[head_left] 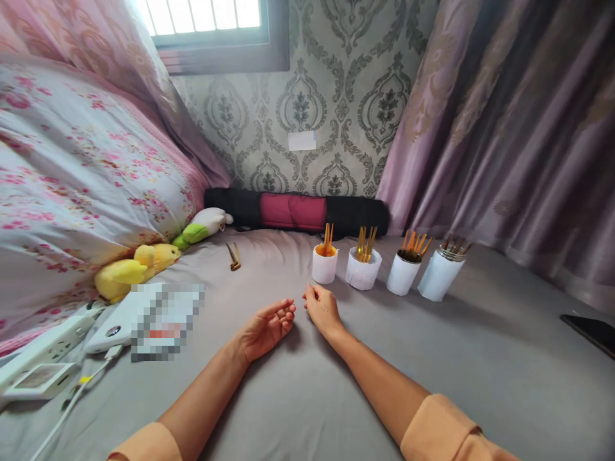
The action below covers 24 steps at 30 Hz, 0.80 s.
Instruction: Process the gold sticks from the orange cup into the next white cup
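Note:
My left hand (pixel 270 325) rests on the grey sheet (pixel 298 410), palm turned inward and fingers loosely bent, with nothing in it. Just right of it is my right hand (pixel 323 308), back side up. Its fingers are bent with the tips slightly apart, and no object shows in them. A small gap separates the two hands. Beyond my right hand stands a white-wrapped cup (pixel 324 267) holding a few thin orange sticks (pixel 328 237). Further right are a wider white cup (pixel 364 272) with golden sticks, a third cup (pixel 402 276) with orange sticks, and a tilted-looking white jar (pixel 439 275) with dark sticks.
Tweezer-like brass pieces (pixel 234 257) lie at the back left. Plush toys (pixel 139 266), a white power bank (pixel 113 325), a power strip (pixel 48 346) and a cable line the left side. A black and maroon roll (pixel 293 211) lies by the wall; a dark phone (pixel 590 334) lies far right.

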### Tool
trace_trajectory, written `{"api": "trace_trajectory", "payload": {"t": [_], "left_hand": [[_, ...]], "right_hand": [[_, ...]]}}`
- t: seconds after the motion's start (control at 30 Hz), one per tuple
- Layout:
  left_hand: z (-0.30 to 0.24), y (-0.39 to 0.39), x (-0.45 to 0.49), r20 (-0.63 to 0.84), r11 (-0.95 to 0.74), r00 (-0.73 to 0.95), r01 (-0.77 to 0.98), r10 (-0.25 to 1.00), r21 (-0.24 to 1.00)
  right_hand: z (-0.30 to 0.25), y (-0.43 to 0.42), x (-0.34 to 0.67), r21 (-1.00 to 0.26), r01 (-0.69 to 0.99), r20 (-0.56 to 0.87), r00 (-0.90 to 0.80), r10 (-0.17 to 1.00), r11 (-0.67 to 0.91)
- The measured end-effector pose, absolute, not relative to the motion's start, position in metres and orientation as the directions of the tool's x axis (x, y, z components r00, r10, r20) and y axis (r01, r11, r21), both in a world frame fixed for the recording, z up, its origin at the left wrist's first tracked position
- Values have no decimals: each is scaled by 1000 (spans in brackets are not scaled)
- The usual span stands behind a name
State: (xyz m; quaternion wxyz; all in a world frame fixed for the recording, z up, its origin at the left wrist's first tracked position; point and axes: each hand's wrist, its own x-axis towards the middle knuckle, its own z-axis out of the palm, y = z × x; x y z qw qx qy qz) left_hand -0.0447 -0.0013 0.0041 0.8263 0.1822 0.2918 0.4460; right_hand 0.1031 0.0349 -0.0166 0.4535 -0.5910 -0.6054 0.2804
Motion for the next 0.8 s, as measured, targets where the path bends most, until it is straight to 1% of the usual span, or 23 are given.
{"api": "trace_trajectory", "payload": {"t": [0.07,0.17,0.27,0.47,0.63,0.8], "left_hand": [[5,1,-44,-321,525,417,-625,850,578],[6,8,-44,-340,496,363,-589,868,638],[10,20,-48,-363,435,240,-503,901,747],[15,48,-68,-383,379,73,-400,921,835],[15,71,-89,-349,320,-89,-239,933,917],[16,89,-110,-279,279,-236,-35,931,960]], "right_hand": [[-17,35,104,-875,462,219,106,970,147],[-17,36,104,-877,450,229,89,969,166],[-17,37,104,-884,438,218,76,973,164],[-17,38,105,-889,435,191,69,979,142],[-20,39,104,-902,411,176,71,982,132],[-23,40,104,-906,398,190,73,979,146]]}}
